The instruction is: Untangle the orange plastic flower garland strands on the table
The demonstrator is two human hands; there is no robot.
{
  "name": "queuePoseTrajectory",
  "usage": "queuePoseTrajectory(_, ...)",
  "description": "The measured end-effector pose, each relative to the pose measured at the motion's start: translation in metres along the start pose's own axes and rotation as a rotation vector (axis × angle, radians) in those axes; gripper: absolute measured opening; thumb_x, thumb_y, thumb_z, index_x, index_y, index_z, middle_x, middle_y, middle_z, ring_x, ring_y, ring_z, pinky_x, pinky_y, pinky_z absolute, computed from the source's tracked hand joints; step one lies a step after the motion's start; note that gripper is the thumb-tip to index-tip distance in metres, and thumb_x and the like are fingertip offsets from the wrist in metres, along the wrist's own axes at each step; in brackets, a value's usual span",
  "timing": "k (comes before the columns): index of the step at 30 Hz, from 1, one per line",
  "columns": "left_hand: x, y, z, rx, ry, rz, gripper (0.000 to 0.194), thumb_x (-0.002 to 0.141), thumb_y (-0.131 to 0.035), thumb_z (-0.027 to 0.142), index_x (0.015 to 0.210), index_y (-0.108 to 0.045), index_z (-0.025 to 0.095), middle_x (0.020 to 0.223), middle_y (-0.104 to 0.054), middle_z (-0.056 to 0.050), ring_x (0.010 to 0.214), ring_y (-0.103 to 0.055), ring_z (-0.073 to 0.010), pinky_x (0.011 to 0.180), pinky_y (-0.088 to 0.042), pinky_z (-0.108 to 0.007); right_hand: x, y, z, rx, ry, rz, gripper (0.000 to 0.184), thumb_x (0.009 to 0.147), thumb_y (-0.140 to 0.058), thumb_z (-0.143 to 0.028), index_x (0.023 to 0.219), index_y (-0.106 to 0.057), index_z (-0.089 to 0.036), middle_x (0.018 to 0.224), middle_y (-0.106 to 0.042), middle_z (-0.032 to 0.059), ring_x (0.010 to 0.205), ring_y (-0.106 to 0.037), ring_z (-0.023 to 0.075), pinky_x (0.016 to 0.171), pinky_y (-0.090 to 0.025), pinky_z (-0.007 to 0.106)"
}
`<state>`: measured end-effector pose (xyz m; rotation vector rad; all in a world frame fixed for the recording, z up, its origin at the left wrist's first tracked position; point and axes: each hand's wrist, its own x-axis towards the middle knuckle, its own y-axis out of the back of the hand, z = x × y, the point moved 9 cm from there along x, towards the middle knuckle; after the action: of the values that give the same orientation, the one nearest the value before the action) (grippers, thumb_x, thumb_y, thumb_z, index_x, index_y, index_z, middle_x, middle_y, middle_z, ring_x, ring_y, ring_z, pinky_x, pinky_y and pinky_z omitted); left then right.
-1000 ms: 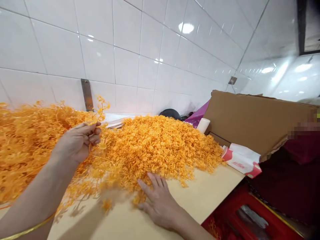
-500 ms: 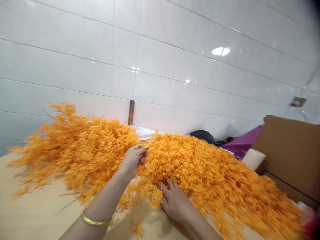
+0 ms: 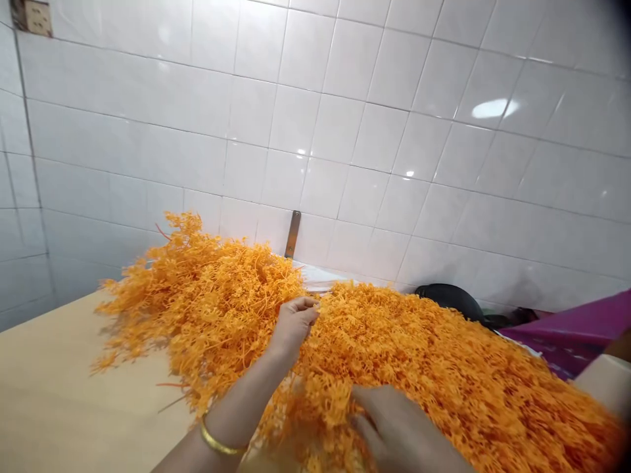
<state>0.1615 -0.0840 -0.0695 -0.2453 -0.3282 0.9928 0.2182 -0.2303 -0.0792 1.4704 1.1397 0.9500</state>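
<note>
Two large heaps of orange sprigs, which look like artificial flowers, fill the middle: the left heap (image 3: 221,289) and the wider right heap (image 3: 419,348). Between them my left hand (image 3: 293,322), with a gold bangle on the wrist, is closed in a pinch. It seems to grip the thin stem of an orange sprig (image 3: 330,401) hanging below it, though the stem hardly shows. My right hand (image 3: 389,414) is lower, against the blossoms of this sprig and the front of the right heap. Motion smears its fingers, and blossoms partly cover them.
The heaps lie on a pale tabletop (image 3: 83,374) against a white tiled wall (image 3: 197,125). A rusty metal strip (image 3: 292,234) stands at the wall. Behind the right heap are a black round object (image 3: 451,299) and purple plastic sheeting (image 3: 566,335). A white roll (image 3: 606,378) is at the right edge.
The view has swung left, so things appear further right. My left hand keeps its pinch. My right hand has come lower and nearer, with its fingers now among loose blossoms.
</note>
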Motion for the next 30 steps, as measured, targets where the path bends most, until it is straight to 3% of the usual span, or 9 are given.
queuePoseTrajectory(3,-0.005,-0.001,0.019,0.100,-0.181,0.040,0.006,0.060,-0.056,0.021,0.057,-0.055,0.016,0.049,-0.042,0.003,0.045,-0.033,-0.0074,0.045,-0.024,-0.021,0.012,0.044,0.011,0.186,-0.022,0.251,0.031,0.081,-0.031,-0.034,0.056,-0.041,-0.019,0.051,-0.044,0.0002,0.049,-0.041,0.0125,0.049,-0.028,0.025)
queuePoseTrajectory(6,-0.015,-0.004,0.036,0.198,-0.333,0.074,0.012,0.066,-0.055,0.028,0.060,-0.057,0.018,0.053,-0.045,0.001,0.049,-0.038,-0.0103,0.048,-0.029,-0.023,0.025,0.068,0.025,0.676,-0.043,0.435,0.033,0.080,-0.034,-0.046,0.065,-0.045,-0.019,0.052,-0.039,-0.0024,0.049,-0.041,0.0115,0.048,-0.034,0.024)
queuePoseTrajectory(9,-0.026,-0.007,0.050,0.328,-0.484,0.107,0.012,0.070,-0.052,0.028,0.064,-0.059,0.020,0.057,-0.049,0.000,0.053,-0.043,-0.0119,0.050,-0.031,-0.023,0.039,0.063,0.026,1.141,-0.031,0.436,0.035,0.074,-0.044,-0.052,0.075,-0.048,-0.017,0.063,-0.043,-0.0010,0.054,-0.046,0.0108,0.050,-0.040,0.023)
queuePoseTrajectory(12,-0.033,-0.011,0.057,0.459,-0.604,0.118,0.014,0.074,-0.049,0.027,0.066,-0.057,0.019,0.061,-0.050,-0.001,0.056,-0.045,-0.0116,0.053,-0.033,-0.022,0.050,0.049,0.017,1.347,-0.019,0.357,0.039,0.067,-0.054,-0.053,0.081,-0.050,-0.016,0.073,-0.049,0.0013,0.061,-0.050,0.0112,0.056,-0.043,0.025)
queuePoseTrajectory(15,-0.035,-0.015,0.057,0.540,-0.652,0.115,0.016,0.076,-0.046,0.026,0.066,-0.055,0.017,0.059,-0.047,0.000,0.055,-0.043,-0.0105,0.053,-0.033,-0.022,0.054,0.043,0.020,1.367,-0.026,0.381,0.037,0.063,-0.060,-0.050,0.073,-0.052,-0.015,0.065,-0.049,-0.0005,0.057,-0.048,0.0102,0.058,-0.042,0.024)
queuePoseTrajectory(19,-0.036,-0.023,0.052,0.647,-0.676,0.077,0.018,0.078,-0.044,0.024,0.065,-0.053,0.016,0.057,-0.045,0.001,0.054,-0.042,-0.0095,0.052,-0.032,-0.021,0.051,0.053,0.039,1.212,0.000,0.513,0.035,0.068,-0.055,-0.048,0.058,-0.044,-0.016,0.052,-0.039,-0.0047,0.049,-0.039,0.0076,0.053,-0.034,0.022)
queuePoseTrajectory(27,-0.063,-0.066,0.036,0.874,-0.845,-0.159,0.020,0.081,-0.038,0.018,0.064,-0.049,0.016,0.057,-0.041,0.001,0.055,-0.038,-0.0086,0.051,-0.029,-0.020,0.023,0.081,0.070,0.689,-0.157,0.957,0.035,0.080,-0.039,-0.044,0.056,-0.037,-0.019,0.049,-0.039,-0.0037,0.043,-0.031,0.0083,0.043,-0.024,0.023)
queuePoseTrajectory(30,-0.068,-0.066,0.038,0.866,-0.896,-0.141,0.021,0.080,-0.038,0.016,0.060,-0.044,0.016,0.054,-0.037,0.001,0.051,-0.035,-0.0078,0.048,-0.027,-0.020,0.015,0.082,0.108,0.826,-0.268,1.097,0.031,0.078,-0.040,-0.044,0.060,-0.042,-0.019,0.048,-0.041,-0.0038,0.043,-0.037,0.0091,0.045,-0.029,0.023)
